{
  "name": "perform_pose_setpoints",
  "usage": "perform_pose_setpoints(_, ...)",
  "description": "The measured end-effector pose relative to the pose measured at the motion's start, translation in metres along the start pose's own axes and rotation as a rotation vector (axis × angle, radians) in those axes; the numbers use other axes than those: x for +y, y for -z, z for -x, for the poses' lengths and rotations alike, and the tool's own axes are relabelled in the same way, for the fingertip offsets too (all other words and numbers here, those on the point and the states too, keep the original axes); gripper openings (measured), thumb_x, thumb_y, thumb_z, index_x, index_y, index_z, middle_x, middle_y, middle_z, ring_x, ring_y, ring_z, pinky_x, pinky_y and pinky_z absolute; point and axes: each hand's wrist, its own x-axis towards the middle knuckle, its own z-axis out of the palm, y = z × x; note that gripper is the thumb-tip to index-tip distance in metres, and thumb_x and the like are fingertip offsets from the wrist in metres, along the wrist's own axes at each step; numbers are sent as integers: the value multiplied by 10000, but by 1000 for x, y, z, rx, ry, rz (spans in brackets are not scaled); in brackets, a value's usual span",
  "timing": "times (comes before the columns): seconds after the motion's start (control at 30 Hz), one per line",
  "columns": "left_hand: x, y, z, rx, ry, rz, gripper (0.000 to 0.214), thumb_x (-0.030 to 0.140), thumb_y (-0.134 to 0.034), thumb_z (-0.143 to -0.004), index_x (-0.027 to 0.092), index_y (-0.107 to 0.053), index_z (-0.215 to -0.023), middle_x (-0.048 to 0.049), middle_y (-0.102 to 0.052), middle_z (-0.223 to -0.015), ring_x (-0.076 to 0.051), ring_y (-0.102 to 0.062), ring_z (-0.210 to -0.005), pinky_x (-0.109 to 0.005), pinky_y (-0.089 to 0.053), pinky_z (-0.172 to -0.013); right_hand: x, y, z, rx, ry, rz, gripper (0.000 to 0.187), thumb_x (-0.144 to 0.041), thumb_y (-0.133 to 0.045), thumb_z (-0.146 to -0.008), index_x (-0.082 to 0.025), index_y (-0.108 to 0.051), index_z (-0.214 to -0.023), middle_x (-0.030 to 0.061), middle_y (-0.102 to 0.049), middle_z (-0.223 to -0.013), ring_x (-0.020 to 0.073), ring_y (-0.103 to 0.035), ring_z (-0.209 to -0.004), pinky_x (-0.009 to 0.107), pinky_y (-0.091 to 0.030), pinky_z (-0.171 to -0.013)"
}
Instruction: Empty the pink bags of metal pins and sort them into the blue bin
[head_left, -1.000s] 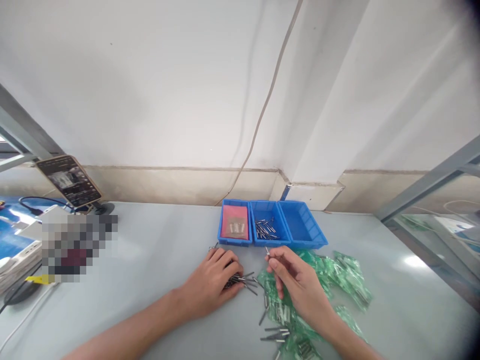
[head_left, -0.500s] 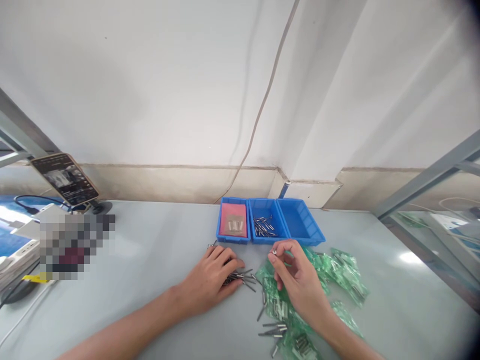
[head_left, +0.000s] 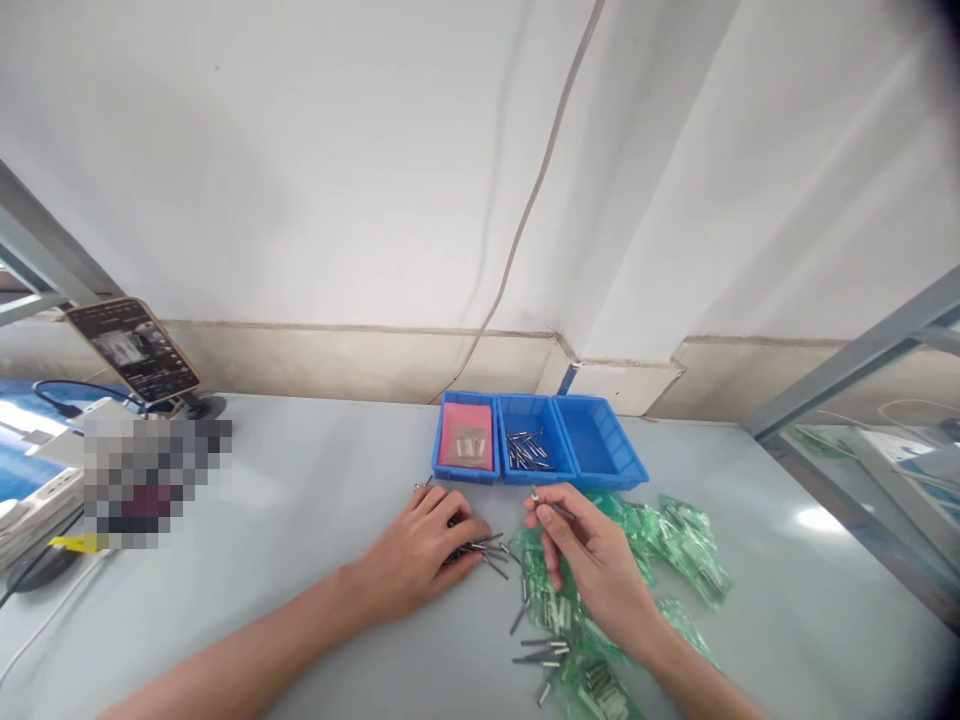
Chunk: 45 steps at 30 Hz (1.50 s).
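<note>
My left hand [head_left: 420, 552] rests on the grey table, fingers curled over a bundle of thin metal pins [head_left: 484, 552] that stick out to the right. My right hand [head_left: 581, 555] hovers over green plastic bags [head_left: 679, 545] and pinches one small metal pin [head_left: 537, 495] between thumb and forefinger, its tip pointing up. Loose pins [head_left: 536, 655] lie on the table below the right hand. Just beyond both hands stand three joined blue bins: the left bin [head_left: 465, 448] holds a pink sheet with small parts, the middle bin [head_left: 529, 451] holds several pins, the right bin [head_left: 600, 448] looks bare.
A phone on a stand [head_left: 135, 348] sits at the far left, with cables and white boxes [head_left: 37, 490] beside it. A grey metal frame [head_left: 855, 370] borders the table on the right. A cable [head_left: 525, 215] runs down the white wall.
My right hand has shifted slightly left and turned the pinched pin, from held level to tip up. The left hand stays on the pin bundle.
</note>
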Motion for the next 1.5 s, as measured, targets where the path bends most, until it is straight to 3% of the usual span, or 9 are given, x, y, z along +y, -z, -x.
perform_pose_setpoints(0.23, 0, 1, 0, -10, -7, 5, 234, 304, -583, -1113, 294, -707, -1311, -63, -617, -1095, -242, -559, -1011, -393, -464, -944, 1, 2, -2, 15, 13, 21, 454, -677, -605, -1023, -239, -665, -1127, 37, -684, -968, 115, -525, -521, 259, -501, -437)
perform_pose_setpoints(0.4, -2, 1, 1, -4, -9, 19, 239, 306, -586, -1116, 307, -709, -1321, -61, -618, -1119, -240, -558, -1023, -395, -450, -943, 8, 3, 1, 63, 92, 191, 289, -551, -586, -1079, -267, -643, -1066, -34, -570, -711, 153, -556, -522, 283, -480, -505)
perform_pose_setpoints(0.5, -2, 0, 1, -2, -6, 18, 228, 308, -596, -1113, 306, -713, -1309, -60, -621, -1128, -241, -559, -1028, -397, -445, -948, 7, 1, 3, 62, 122, 234, 236, -493, -650, -1057, -266, -647, -989, -22, -565, -772, 156, -570, -567, 290, -492, -527)
perform_pose_setpoints(0.63, -3, 0, 0, -14, -5, 23, 199, 316, -588, -1118, 301, -724, -1262, -57, -624, -1113, -240, -557, -1028, -394, -444, -950, 5, 0, 0, 23, 67, 148, 282, -520, -670, -1043, -259, -618, -947, -33, -545, -778, 138, -535, -561, 266, -502, -495)
perform_pose_setpoints(0.83, -3, 1, 0, -24, -7, 34, 164, 306, -606, -1111, 285, -725, -1223, -54, -620, -1105, -238, -549, -1033, -398, -437, -960, -3, 2, -10, 101, 10, -43, 383, -597, -709, -1000, -237, -604, -921, -77, -460, -648, 107, -448, -476, 253, -489, -454)
perform_pose_setpoints(1.0, -3, -1, 0, -15, -5, 45, 108, 300, -629, -1100, 260, -709, -1160, -51, -625, -1116, -237, -546, -1033, -399, -428, -956, -8, 1, -10, 86, 16, -114, 429, -598, -665, -1020, -273, -632, -1298, 41, -671, -1074, 144, -588, -618, 291, -545, -479)
perform_pose_setpoints(1.13, -2, -1, -1, 12, -14, 33, 73, 287, -640, -1091, 240, -696, -1090, -49, -634, -1101, -232, -550, -1015, -392, -429, -954, -4, 2, -1, 11, 148, 216, 258, -460, -625, -1073, -292, -639, -1267, 45, -673, -1059, 189, -615, -733, 320, -551, -585)
perform_pose_setpoints(1.3, -2, -1, -1, 35, -23, 0, 45, 264, -657, -1075, 235, -687, -1058, -41, -640, -1086, -227, -557, -995, -381, -426, -937, 2, -1, 6, -264, 446, 852, 168, -273, -780, -995, -280, -672, -1124, 31, -705, -1083, 285, -599, -1008, 450, -485, -901)
perform_pose_setpoints(1.5, -2, -3, -1, 33, -12, 0, 18, 228, -667, -1056, 227, -663, -1039, -35, -629, -1089, -223, -556, -999, -368, -410, -937, 4, -9, 8, -297, 506, 1019, 115, -158, -693, -1049, -240, -627, -1003, 15, -689, -1019, 257, -578, -956, 397, -409, -863)
